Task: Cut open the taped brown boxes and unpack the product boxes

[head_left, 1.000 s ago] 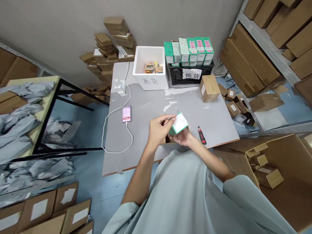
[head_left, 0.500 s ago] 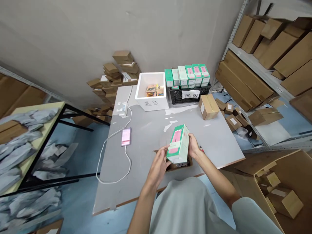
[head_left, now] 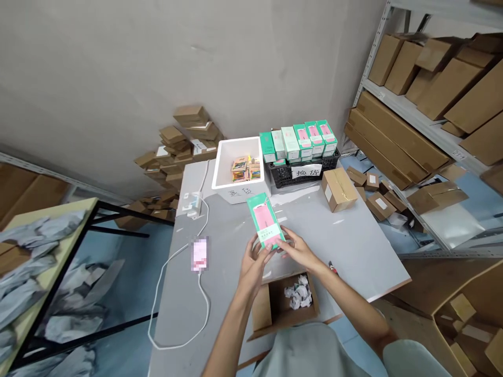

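A green and white box with a pink panel point(head_left: 264, 217) is held up above the grey table point(head_left: 223, 241). My left hand point(head_left: 253, 261) grips its lower left side, and my right hand point(head_left: 296, 248) holds its lower right corner. Below my hands an open cardboard box point(head_left: 281, 303) shows crumpled white paper point(head_left: 299, 292) inside. Behind, a black crate point(head_left: 302, 175) holds several similar green boxes point(head_left: 302, 140). To its left stands a white foam box point(head_left: 240, 173) with small colourful packs in it.
A closed carton point(head_left: 338, 189) sits at the table's right. On the left lie a phone point(head_left: 200, 254), a white cable point(head_left: 175, 345) and a power strip point(head_left: 192, 204). Shelves with cartons point(head_left: 396, 141) rise at the right; a rack with grey parcels point(head_left: 47, 230) stands left.
The green box has moved up and left, away from the open carton, and its pink front now faces me. My right hand has shifted to its lower corner. The view has tilted upward.
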Available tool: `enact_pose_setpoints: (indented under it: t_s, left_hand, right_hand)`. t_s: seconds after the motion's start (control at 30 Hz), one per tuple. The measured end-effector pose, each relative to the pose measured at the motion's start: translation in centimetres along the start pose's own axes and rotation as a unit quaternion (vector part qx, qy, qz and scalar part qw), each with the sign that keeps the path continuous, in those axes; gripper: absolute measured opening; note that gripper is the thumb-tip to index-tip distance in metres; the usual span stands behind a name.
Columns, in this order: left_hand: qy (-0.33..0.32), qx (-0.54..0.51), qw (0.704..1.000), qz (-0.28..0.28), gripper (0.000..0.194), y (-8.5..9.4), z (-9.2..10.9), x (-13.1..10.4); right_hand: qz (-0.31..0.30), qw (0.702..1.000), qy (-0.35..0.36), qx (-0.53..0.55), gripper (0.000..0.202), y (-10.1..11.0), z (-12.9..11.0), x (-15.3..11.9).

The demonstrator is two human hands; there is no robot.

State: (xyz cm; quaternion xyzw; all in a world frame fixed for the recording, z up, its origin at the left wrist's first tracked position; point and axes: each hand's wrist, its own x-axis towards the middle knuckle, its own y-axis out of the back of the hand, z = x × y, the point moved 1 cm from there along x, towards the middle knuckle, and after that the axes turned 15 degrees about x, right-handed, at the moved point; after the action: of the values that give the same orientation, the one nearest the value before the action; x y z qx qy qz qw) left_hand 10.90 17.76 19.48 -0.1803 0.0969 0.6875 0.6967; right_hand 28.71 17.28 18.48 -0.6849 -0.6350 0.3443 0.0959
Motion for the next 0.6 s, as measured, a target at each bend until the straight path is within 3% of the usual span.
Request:
enact_pose_setpoints:
  t_s: [0.1, 0.23, 0.37, 0.5, 0.6]
  left_hand:
    - [-0.035, 0.007, 0.999, -0.010, 0.083, -1.7, 2.1, 6.0]
    - [-0.080, -0.023, 0.996, -0.040, 0.079, -4.8, 6.5, 15.1]
    - [-0.110, -0.022, 0.992, -0.060, 0.069, -7.4, 11.1, 23.9]
    - [-0.124, -0.005, 0.991, -0.056, 0.064, -9.4, 13.6, 30.5]
    - [-0.155, -0.012, 0.986, -0.052, 0.058, -11.0, 14.1, 34.0]
  right_hand:
    - [0.035, 0.998, 0.052, 0.025, 0.078, -0.7, -1.5, 5.3]
    - [0.077, 0.987, 0.121, 0.076, 0.057, -2.2, -6.2, 14.1]
    - [0.142, 0.974, 0.130, 0.116, 0.067, -3.8, -11.0, 22.0]
    - [0.169, 0.967, 0.144, 0.122, 0.063, -4.5, -13.9, 27.9]
    - [0.133, 0.965, 0.210, 0.084, 0.049, -4.3, -14.9, 31.0]
